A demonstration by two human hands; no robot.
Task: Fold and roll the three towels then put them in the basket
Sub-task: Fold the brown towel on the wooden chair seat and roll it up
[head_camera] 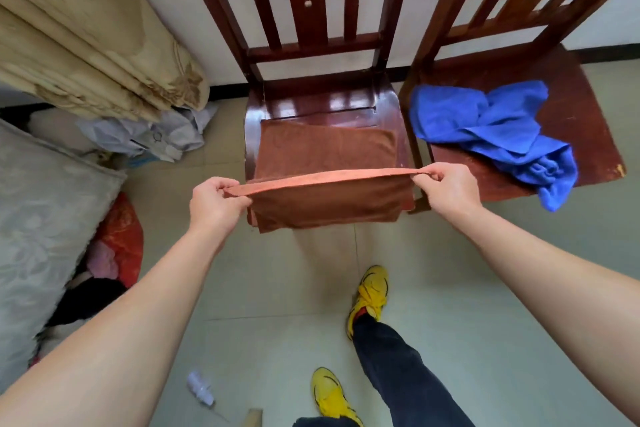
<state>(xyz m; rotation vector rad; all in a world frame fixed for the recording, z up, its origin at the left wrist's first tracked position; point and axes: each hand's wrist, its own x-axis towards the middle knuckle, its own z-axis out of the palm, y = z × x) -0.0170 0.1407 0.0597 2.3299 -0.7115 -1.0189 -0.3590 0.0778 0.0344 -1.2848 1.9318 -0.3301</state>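
A brown towel lies across the seat of the middle wooden chair, its near part hanging over the front edge. My left hand pinches the towel's near left corner. My right hand pinches the near right corner, and the hem is stretched taut between them. A blue towel lies crumpled on the seat of the right chair. No third towel and no basket are in view.
Beige curtains hang at the upper left above a pile of bags and cloth. A pale cushion fills the left edge. My yellow shoes stand on the tiled floor, with a small white bottle near them.
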